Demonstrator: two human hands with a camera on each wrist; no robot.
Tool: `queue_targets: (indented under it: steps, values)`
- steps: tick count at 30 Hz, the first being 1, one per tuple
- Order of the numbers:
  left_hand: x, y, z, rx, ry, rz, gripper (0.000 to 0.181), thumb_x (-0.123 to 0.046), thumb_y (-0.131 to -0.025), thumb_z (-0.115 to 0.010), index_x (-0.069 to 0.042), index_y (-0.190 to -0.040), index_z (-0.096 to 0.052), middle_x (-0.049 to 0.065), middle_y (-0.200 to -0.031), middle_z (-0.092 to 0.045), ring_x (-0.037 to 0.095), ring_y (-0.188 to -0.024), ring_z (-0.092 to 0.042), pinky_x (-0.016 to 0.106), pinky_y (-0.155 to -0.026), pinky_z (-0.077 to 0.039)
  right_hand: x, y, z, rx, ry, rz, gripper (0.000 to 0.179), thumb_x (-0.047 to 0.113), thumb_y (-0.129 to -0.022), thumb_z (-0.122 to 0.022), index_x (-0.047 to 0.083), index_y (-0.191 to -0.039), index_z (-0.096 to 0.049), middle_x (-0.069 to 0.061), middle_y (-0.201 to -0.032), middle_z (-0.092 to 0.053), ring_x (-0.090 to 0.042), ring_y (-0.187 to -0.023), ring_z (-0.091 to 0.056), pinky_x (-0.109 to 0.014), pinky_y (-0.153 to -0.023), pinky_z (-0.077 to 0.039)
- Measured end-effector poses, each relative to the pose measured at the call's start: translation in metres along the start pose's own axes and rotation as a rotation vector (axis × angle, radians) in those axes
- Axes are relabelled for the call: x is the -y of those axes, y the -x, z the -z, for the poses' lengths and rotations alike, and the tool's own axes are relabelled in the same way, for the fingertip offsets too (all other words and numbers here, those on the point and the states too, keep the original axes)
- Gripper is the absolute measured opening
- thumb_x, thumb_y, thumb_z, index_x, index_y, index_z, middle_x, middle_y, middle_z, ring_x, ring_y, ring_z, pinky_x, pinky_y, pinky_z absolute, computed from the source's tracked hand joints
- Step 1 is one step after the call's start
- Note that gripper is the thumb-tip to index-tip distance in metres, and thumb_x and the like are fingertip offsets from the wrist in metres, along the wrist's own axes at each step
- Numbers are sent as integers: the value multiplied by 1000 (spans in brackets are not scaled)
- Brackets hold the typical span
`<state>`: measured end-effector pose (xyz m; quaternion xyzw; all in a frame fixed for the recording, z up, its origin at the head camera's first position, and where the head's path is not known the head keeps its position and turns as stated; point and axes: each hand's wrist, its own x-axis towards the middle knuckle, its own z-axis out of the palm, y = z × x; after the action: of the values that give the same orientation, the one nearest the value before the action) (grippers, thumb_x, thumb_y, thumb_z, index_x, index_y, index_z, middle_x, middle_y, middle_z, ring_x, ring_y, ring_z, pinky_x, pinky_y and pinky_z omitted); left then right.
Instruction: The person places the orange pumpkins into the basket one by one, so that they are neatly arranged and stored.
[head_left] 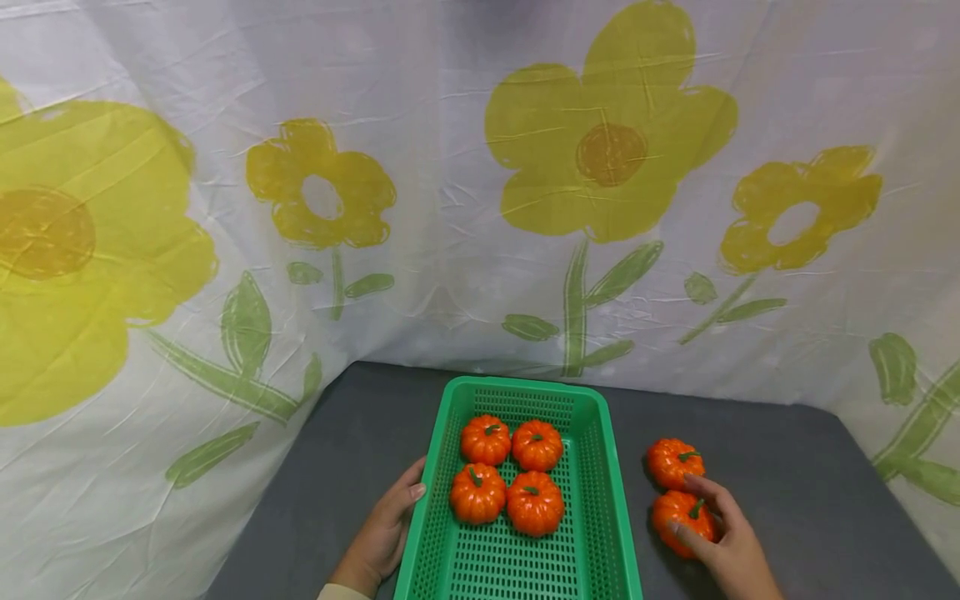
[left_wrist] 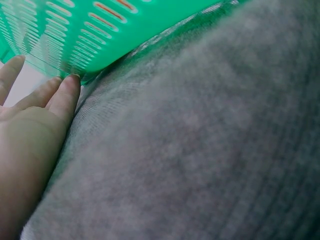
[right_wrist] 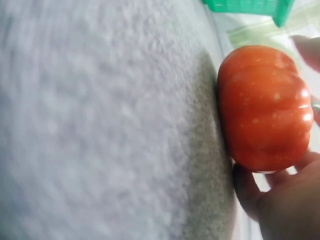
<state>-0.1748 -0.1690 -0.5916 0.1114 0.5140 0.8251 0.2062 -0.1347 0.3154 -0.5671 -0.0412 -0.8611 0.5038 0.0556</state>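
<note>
A green plastic basket [head_left: 611,492] with slotted walls holds several small orange pumpkins, among them a front-right pumpkin [head_left: 535,504]. My left hand [head_left: 386,521] touches the basket's left outer side; in the left wrist view its fairly straight fingers [left_wrist: 65,97] rest against the lower wall. To the right of the basket, my right hand [head_left: 727,533] is spread around the nearer loose pumpkin [head_left: 671,517], which sits on the table. In the right wrist view the fingers touch that pumpkin's side, while the thumb [right_wrist: 309,51] stands apart from it. A farther pumpkin [head_left: 670,462] lies just beyond, near the fingertips.
The dark grey table [head_left: 810,492] extends on both sides of the basket. A white curtain [head_left: 435,292] printed with yellow flowers hangs behind and around it. Bare basket floor [head_left: 517,567] shows in front of the pumpkins.
</note>
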Motion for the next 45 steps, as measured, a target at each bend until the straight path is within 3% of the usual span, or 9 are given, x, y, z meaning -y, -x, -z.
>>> queue_targets:
  steps: [4, 10, 13, 18, 25, 30, 45]
  values:
    - [0, 0, 0, 1, 3, 3, 70, -24, -116, -37, -2, -174, -5, 19, -164, -41, 31, -136, -58, 48, -111, -50, -3, 1, 1, 32, -37, -49, 75, 15, -95, -88, -3, -156, -47, -21, -151, -50, 7, -113, -53, -17, -87, -51]
    - [0, 0, 0, -13, -1, 8, 70, -24, -116, -38, -3, -175, -5, 19, -163, -41, 31, -135, -58, 47, -110, -51, -6, -4, 4, 120, 0, -165, 81, 28, -96, -88, 5, -161, -46, -22, -154, -39, -27, -116, -55, -33, -83, -54]
    - [0, 0, 0, -17, -1, 5, 70, -24, -116, -39, -3, -175, -7, 19, -163, -42, 31, -135, -58, 47, -110, -51, -7, -4, 4, 135, 32, -184, 84, 32, -93, -91, 7, -161, -47, -23, -153, -38, -34, -117, -53, -36, -83, -53]
    - [1, 0, 1, 0, -3, -6, 69, -23, -116, -37, -3, -175, -8, 19, -163, -42, 32, -136, -57, 48, -111, -50, -7, 0, 3, 115, 60, -137, 84, 28, -91, -93, 7, -159, -49, -25, -149, -42, -34, -114, -54, -37, -80, -53]
    - [0, 0, 0, 5, -3, 0, 69, -24, -116, -37, -3, -175, -8, 17, -164, -42, 31, -137, -57, 48, -111, -50, -6, 0, 3, 106, 72, -161, 84, 31, -91, -93, 6, -159, -49, -24, -152, -43, -34, -116, -55, -38, -82, -53]
    - [-1, 1, 0, -5, 1, 5, 69, -24, -116, -37, -3, -175, -8, 17, -163, -42, 31, -136, -57, 48, -111, -50, -5, 3, 4, 79, 75, -130, 81, 26, -91, -93, 6, -157, -51, -24, -151, -45, -32, -113, -55, -36, -79, -53]
    - [2, 0, 2, -13, -11, 3, 69, -24, -116, -38, -3, -175, -8, 17, -160, -46, 31, -133, -60, 47, -109, -52, 3, 7, 7, 49, 17, -134, 79, 22, -94, -90, 6, -158, -46, -23, -147, -43, -30, -106, -58, -33, -74, -57]
